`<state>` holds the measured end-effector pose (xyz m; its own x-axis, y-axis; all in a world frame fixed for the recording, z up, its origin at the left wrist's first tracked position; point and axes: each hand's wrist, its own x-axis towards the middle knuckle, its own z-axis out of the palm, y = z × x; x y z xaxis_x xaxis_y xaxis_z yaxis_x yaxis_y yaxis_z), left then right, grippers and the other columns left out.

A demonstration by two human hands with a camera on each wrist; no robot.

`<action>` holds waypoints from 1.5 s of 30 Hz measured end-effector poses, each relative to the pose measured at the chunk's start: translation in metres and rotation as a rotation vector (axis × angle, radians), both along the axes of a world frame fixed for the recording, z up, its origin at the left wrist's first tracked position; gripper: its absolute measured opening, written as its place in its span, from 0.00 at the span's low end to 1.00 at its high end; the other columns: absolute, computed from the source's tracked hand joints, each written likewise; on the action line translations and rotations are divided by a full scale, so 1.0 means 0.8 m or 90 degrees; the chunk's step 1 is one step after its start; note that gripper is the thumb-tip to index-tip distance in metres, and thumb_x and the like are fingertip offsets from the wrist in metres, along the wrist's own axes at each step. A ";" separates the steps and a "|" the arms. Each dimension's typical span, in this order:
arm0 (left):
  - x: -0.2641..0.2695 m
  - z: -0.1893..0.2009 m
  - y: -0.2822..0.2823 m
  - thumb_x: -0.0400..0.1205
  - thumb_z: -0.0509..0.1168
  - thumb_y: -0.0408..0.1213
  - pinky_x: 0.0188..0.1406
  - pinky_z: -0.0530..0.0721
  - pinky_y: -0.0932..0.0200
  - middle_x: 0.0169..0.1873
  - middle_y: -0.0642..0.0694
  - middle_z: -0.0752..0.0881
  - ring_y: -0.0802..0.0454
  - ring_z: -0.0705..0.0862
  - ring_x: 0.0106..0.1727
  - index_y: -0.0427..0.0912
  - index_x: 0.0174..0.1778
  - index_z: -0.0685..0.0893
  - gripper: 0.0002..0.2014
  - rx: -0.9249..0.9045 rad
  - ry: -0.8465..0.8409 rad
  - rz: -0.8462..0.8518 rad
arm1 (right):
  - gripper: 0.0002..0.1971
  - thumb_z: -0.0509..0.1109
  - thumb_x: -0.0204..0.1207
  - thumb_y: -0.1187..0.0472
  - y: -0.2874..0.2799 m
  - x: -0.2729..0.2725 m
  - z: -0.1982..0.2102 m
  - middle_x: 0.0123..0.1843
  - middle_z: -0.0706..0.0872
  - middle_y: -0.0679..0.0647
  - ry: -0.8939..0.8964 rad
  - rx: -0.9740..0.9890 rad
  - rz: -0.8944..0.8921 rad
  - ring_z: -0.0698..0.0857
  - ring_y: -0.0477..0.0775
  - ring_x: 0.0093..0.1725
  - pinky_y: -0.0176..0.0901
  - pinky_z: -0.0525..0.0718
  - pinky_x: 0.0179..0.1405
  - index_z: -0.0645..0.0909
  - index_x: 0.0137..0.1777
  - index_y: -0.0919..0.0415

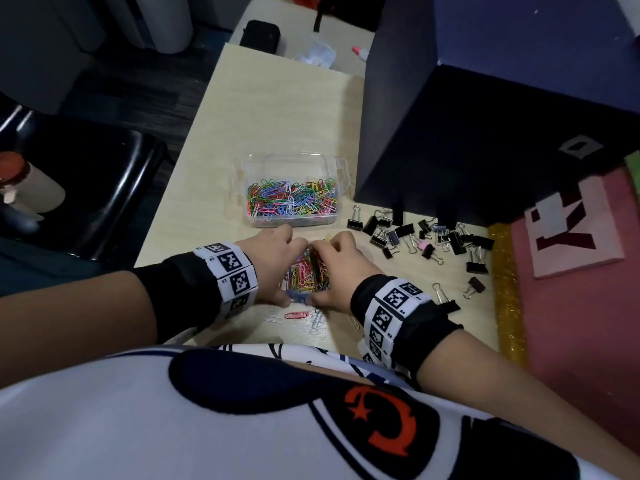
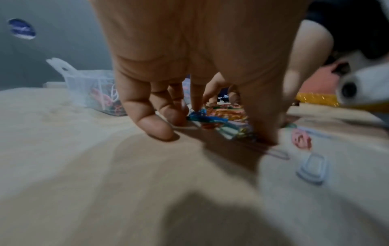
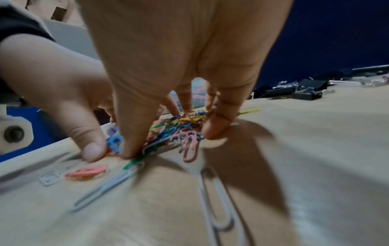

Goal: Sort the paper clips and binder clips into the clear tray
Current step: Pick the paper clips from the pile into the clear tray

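Both hands are cupped round one heap of coloured wire paper clips on the pale wood-grain desk. The left hand and the right hand face each other, fingers curled in and pressing the heap from either side, thumbs almost meeting at its near edge. Just nearer lie about four stray clips, among them a pink one and a pale grey one. Beyond the hands stands one clear tray of thin see-through plastic, rectangular with rounded corners, its floor covered in paper clips. To the right, black binder clips with silver wire handles lie scattered, roughly twenty; one or two look pink or blue.
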<state>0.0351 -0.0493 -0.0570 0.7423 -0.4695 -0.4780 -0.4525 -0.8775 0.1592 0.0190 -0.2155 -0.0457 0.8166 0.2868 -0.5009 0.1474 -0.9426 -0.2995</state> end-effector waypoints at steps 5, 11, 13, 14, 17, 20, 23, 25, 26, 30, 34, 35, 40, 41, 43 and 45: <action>0.009 0.007 0.000 0.75 0.71 0.50 0.52 0.81 0.49 0.56 0.41 0.76 0.41 0.81 0.56 0.44 0.65 0.72 0.26 -0.021 0.017 0.044 | 0.22 0.73 0.74 0.56 -0.006 0.012 -0.003 0.63 0.71 0.56 -0.027 0.053 -0.012 0.80 0.58 0.59 0.42 0.78 0.60 0.76 0.68 0.54; 0.014 0.007 0.005 0.77 0.70 0.46 0.53 0.77 0.55 0.56 0.42 0.78 0.43 0.80 0.57 0.45 0.62 0.75 0.20 -0.067 0.006 0.051 | 0.12 0.72 0.76 0.58 -0.015 0.029 0.002 0.59 0.79 0.53 -0.066 0.054 -0.031 0.81 0.54 0.58 0.41 0.77 0.61 0.83 0.59 0.51; 0.014 0.008 0.006 0.76 0.70 0.44 0.51 0.75 0.58 0.55 0.44 0.79 0.44 0.80 0.56 0.46 0.60 0.77 0.18 -0.085 0.002 0.055 | 0.10 0.73 0.75 0.58 -0.016 0.035 0.008 0.57 0.80 0.51 -0.072 0.073 -0.043 0.80 0.51 0.55 0.35 0.74 0.56 0.84 0.56 0.51; 0.015 0.008 0.007 0.76 0.70 0.43 0.48 0.73 0.59 0.54 0.44 0.79 0.44 0.80 0.56 0.46 0.58 0.78 0.16 -0.091 -0.002 0.054 | 0.10 0.73 0.75 0.58 -0.017 0.039 0.011 0.55 0.80 0.51 -0.077 0.085 -0.047 0.79 0.49 0.53 0.33 0.72 0.53 0.84 0.55 0.51; 0.016 0.011 0.010 0.76 0.68 0.40 0.43 0.70 0.60 0.51 0.44 0.81 0.44 0.81 0.53 0.46 0.55 0.79 0.12 -0.097 -0.010 0.056 | 0.08 0.74 0.74 0.57 -0.014 0.050 0.020 0.51 0.79 0.47 -0.108 0.119 -0.058 0.76 0.44 0.49 0.32 0.69 0.49 0.85 0.53 0.50; 0.016 0.017 0.012 0.76 0.67 0.38 0.42 0.70 0.59 0.50 0.45 0.83 0.45 0.80 0.51 0.46 0.53 0.80 0.10 -0.110 -0.016 0.063 | 0.07 0.74 0.74 0.57 -0.005 0.062 0.025 0.48 0.78 0.44 -0.149 0.181 -0.093 0.76 0.44 0.48 0.32 0.69 0.48 0.85 0.51 0.49; 0.020 0.027 0.015 0.76 0.68 0.38 0.43 0.69 0.60 0.48 0.47 0.83 0.46 0.80 0.50 0.46 0.53 0.81 0.10 -0.144 -0.026 0.082 | 0.07 0.73 0.75 0.57 0.008 0.074 0.028 0.48 0.78 0.44 -0.198 0.238 -0.152 0.78 0.45 0.49 0.33 0.72 0.51 0.85 0.52 0.50; 0.025 0.039 0.018 0.74 0.69 0.38 0.43 0.70 0.60 0.45 0.49 0.84 0.47 0.81 0.48 0.47 0.51 0.82 0.10 -0.184 -0.041 0.116 | 0.07 0.73 0.75 0.56 0.018 0.082 0.031 0.49 0.78 0.44 -0.219 0.275 -0.211 0.79 0.46 0.50 0.34 0.74 0.52 0.85 0.53 0.50; 0.029 0.046 0.020 0.74 0.70 0.38 0.42 0.71 0.60 0.43 0.49 0.84 0.48 0.81 0.47 0.47 0.50 0.83 0.09 -0.209 -0.054 0.139 | 0.08 0.73 0.75 0.55 0.022 0.085 0.032 0.50 0.79 0.45 -0.223 0.290 -0.237 0.80 0.47 0.51 0.35 0.76 0.54 0.85 0.54 0.50; 0.053 0.067 0.029 0.73 0.73 0.39 0.44 0.76 0.61 0.40 0.51 0.83 0.49 0.83 0.44 0.46 0.51 0.84 0.12 -0.297 -0.126 0.257 | 0.20 0.72 0.77 0.52 0.027 0.096 0.035 0.65 0.83 0.49 -0.152 0.265 -0.242 0.81 0.51 0.63 0.45 0.77 0.68 0.78 0.69 0.51; 0.066 0.068 0.035 0.74 0.73 0.45 0.53 0.79 0.57 0.50 0.47 0.86 0.49 0.85 0.51 0.47 0.59 0.80 0.19 -0.283 -0.144 0.269 | 0.22 0.68 0.79 0.54 0.015 0.092 0.041 0.69 0.79 0.53 -0.139 0.171 -0.187 0.80 0.54 0.65 0.46 0.77 0.67 0.73 0.72 0.52; 0.065 0.065 0.036 0.75 0.72 0.46 0.55 0.79 0.56 0.52 0.46 0.85 0.47 0.84 0.54 0.47 0.61 0.80 0.20 -0.258 -0.153 0.247 | 0.20 0.67 0.79 0.55 0.009 0.090 0.042 0.68 0.79 0.54 -0.156 0.167 -0.188 0.81 0.54 0.62 0.44 0.77 0.64 0.74 0.70 0.53; 0.037 0.051 0.034 0.78 0.66 0.45 0.55 0.81 0.49 0.56 0.45 0.80 0.44 0.83 0.54 0.47 0.63 0.78 0.18 -0.210 -0.156 0.128 | 0.13 0.66 0.79 0.54 -0.012 0.064 0.028 0.60 0.79 0.55 -0.114 0.045 -0.118 0.79 0.51 0.53 0.42 0.76 0.56 0.77 0.61 0.55; 0.030 0.045 0.032 0.78 0.66 0.46 0.54 0.82 0.50 0.58 0.45 0.79 0.44 0.82 0.56 0.47 0.65 0.77 0.19 -0.185 -0.140 0.093 | 0.17 0.66 0.79 0.52 -0.013 0.056 0.023 0.64 0.78 0.55 -0.095 0.026 -0.084 0.79 0.52 0.58 0.44 0.76 0.60 0.76 0.65 0.55; 0.018 0.033 0.027 0.78 0.65 0.48 0.57 0.81 0.51 0.62 0.45 0.76 0.45 0.79 0.62 0.47 0.72 0.70 0.27 -0.102 -0.100 0.029 | 0.33 0.71 0.74 0.44 -0.010 0.040 0.012 0.73 0.71 0.54 -0.060 0.022 -0.006 0.72 0.54 0.70 0.49 0.71 0.71 0.66 0.76 0.53; 0.012 0.022 0.024 0.77 0.67 0.50 0.65 0.77 0.51 0.69 0.45 0.71 0.45 0.74 0.68 0.46 0.78 0.62 0.35 -0.048 -0.078 -0.005 | 0.47 0.74 0.66 0.37 -0.003 0.025 0.003 0.81 0.61 0.49 -0.042 -0.002 0.088 0.63 0.56 0.77 0.54 0.66 0.75 0.55 0.81 0.48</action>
<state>0.0444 -0.0302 -0.0395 0.7892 -0.5065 -0.3473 -0.4788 -0.8616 0.1685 0.0392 -0.2182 -0.0430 0.8001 0.3978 -0.4489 0.2951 -0.9126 -0.2828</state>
